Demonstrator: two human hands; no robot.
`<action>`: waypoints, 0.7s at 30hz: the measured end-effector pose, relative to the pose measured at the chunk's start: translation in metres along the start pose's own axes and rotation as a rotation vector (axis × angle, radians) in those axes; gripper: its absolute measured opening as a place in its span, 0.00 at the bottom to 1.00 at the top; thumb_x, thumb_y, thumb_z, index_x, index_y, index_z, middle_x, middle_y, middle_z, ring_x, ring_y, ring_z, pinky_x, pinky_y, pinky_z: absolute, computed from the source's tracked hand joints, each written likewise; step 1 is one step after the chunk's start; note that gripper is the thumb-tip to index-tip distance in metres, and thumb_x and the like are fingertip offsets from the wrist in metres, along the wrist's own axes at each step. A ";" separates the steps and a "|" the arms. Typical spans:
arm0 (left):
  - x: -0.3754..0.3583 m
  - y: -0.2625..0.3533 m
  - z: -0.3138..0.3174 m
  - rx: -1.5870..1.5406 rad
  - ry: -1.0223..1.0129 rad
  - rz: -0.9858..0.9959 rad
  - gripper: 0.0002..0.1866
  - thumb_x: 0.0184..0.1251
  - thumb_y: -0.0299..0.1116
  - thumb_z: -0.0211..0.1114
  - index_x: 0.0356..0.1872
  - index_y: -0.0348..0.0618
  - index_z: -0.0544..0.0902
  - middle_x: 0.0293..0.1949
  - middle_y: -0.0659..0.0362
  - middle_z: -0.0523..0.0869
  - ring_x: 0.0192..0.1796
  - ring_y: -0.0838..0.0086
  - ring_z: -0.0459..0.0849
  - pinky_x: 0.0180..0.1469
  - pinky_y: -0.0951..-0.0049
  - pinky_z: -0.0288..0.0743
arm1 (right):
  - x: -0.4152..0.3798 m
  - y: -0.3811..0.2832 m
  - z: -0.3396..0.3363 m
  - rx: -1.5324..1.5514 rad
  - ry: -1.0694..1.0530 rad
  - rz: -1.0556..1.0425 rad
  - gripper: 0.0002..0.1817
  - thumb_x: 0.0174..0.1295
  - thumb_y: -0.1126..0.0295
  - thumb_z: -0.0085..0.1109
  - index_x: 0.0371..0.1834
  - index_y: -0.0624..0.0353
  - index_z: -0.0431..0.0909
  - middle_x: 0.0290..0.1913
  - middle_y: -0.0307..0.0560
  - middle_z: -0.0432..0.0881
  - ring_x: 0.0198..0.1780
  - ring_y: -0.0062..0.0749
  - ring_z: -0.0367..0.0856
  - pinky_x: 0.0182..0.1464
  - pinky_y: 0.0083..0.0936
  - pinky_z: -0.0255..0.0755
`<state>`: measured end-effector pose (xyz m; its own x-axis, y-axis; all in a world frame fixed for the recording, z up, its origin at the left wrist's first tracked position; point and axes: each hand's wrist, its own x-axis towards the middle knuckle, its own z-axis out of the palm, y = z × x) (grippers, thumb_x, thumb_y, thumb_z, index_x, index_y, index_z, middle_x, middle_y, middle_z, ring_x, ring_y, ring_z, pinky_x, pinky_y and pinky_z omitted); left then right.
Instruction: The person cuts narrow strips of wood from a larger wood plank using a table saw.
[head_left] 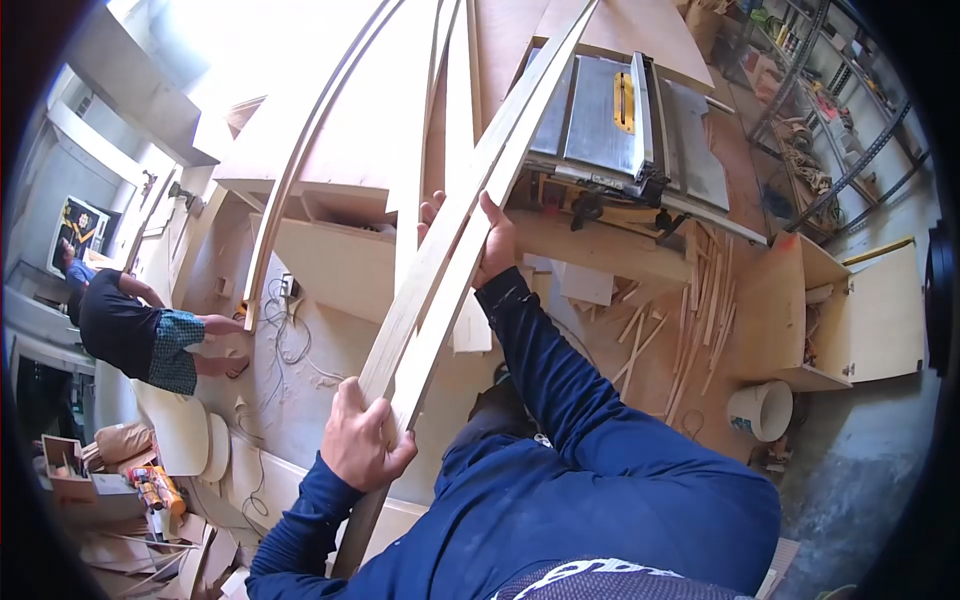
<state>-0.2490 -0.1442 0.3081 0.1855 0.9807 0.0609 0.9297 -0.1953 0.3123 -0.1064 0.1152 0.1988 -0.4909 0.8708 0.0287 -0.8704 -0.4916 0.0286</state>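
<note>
Two long, pale wooden strips lie side by side across my hands, slanting from low in front of me up towards the table saw. A narrow gap shows between them. My left hand is closed around their near part, with thumb and fingers over the top. Farther along, my right hand grips them from beneath, its fingertips showing on the left side and its thumb on the right. The far ends of the strips reach over the edge of the table saw.
More long strips rest on the large worktable. Offcuts litter the floor on the right, near an open wooden cabinet and a white bucket. Cables lie at left, where another person bends over.
</note>
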 end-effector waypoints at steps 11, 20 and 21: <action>-0.085 -0.099 0.003 -0.080 0.060 -0.201 0.20 0.30 0.38 0.70 0.19 0.35 0.71 0.39 0.39 0.68 0.43 0.46 0.72 0.40 0.55 0.72 | 0.023 0.140 -0.009 -0.261 0.023 0.082 0.28 0.70 0.57 0.40 0.63 0.69 0.56 0.59 0.57 0.68 0.59 0.48 0.71 0.54 0.48 0.75; -0.049 -0.242 0.004 -0.229 0.147 -0.306 0.20 0.31 0.37 0.70 0.19 0.33 0.71 0.39 0.39 0.68 0.44 0.49 0.71 0.46 0.56 0.70 | 0.173 0.248 -0.041 -0.374 0.128 0.212 0.24 0.67 0.56 0.48 0.55 0.67 0.65 0.49 0.55 0.76 0.48 0.44 0.79 0.47 0.42 0.78; -0.036 -0.259 0.005 -0.214 0.175 -0.259 0.20 0.31 0.37 0.70 0.20 0.32 0.72 0.38 0.40 0.68 0.44 0.49 0.71 0.46 0.56 0.70 | 0.199 0.253 -0.063 -0.364 0.090 0.245 0.23 0.67 0.56 0.48 0.52 0.66 0.68 0.45 0.55 0.78 0.47 0.41 0.80 0.46 0.39 0.78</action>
<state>-0.4951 -0.1292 0.2204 -0.1212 0.9866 0.1089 0.8479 0.0459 0.5282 -0.4267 0.1647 0.1492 -0.6717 0.7345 -0.0970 -0.6769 -0.6616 -0.3226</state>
